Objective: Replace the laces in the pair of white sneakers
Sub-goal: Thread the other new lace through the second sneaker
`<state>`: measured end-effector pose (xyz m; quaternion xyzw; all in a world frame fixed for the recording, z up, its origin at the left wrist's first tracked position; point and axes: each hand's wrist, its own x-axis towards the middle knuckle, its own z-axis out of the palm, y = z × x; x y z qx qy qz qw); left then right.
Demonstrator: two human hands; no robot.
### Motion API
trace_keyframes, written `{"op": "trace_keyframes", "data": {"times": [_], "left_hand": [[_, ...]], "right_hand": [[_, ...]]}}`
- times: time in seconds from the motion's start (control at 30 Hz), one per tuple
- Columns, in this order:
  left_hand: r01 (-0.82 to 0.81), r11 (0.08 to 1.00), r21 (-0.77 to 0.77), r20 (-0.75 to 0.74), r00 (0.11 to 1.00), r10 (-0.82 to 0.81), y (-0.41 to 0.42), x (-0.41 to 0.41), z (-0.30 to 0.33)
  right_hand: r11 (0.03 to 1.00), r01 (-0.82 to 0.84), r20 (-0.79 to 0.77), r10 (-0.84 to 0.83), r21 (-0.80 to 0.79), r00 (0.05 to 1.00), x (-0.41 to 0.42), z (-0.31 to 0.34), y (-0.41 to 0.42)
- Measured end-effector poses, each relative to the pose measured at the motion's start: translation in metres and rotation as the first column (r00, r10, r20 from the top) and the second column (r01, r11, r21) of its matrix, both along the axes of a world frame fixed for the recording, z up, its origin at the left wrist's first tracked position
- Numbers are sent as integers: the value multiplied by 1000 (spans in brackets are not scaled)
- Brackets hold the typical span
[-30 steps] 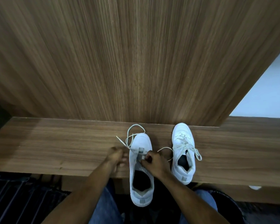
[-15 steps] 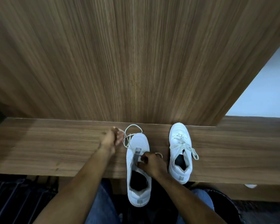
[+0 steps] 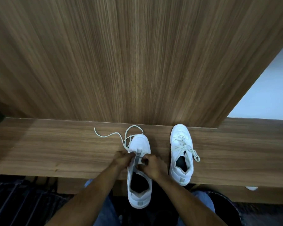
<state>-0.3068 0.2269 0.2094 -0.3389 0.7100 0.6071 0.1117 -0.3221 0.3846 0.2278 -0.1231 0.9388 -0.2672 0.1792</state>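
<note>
The near sneaker [image 3: 138, 173] hangs half off the counter [image 3: 55, 154] edge, its lace [image 3: 114, 134] mostly pulled out and trailing by the toe. Left hand [image 3: 122, 159] and right hand [image 3: 151, 165] both have a pinching grip at its eyelets. The other sneaker [image 3: 180, 154] is fully laced, so I'd guess under halfway.

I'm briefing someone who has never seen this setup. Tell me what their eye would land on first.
Two white sneakers on a wooden ledge catch the eye first: the near sneaker overhangs the front edge, while the laced sneaker sits to its right. Both hands meet at the near sneaker's tongue, the left hand and right hand with fingers curled there. A loose lace trails left from its toe across the wood.
</note>
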Motion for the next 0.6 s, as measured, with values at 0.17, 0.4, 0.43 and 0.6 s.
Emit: {"op": "trace_keyframes", "data": {"times": [0.17, 0.4, 0.43, 0.6], "left_hand": [[-135, 991, -6, -115, 984, 134, 3, -18, 9], [-516, 695, 500, -336, 624, 705, -65, -47, 81], [-529, 682, 505, -336, 607, 720, -73, -48, 88], [-544, 707, 452, -196, 713, 673, -92, -47, 52]], "right_hand": [[1000, 2, 47, -2, -1, 999, 1, -3, -1], [1000, -14, 18, 13, 27, 1000, 1, -5, 0], [999, -16, 15, 15, 30, 1000, 1, -4, 0], [999, -15, 15, 14, 35, 1000, 1, -3, -1]]}}
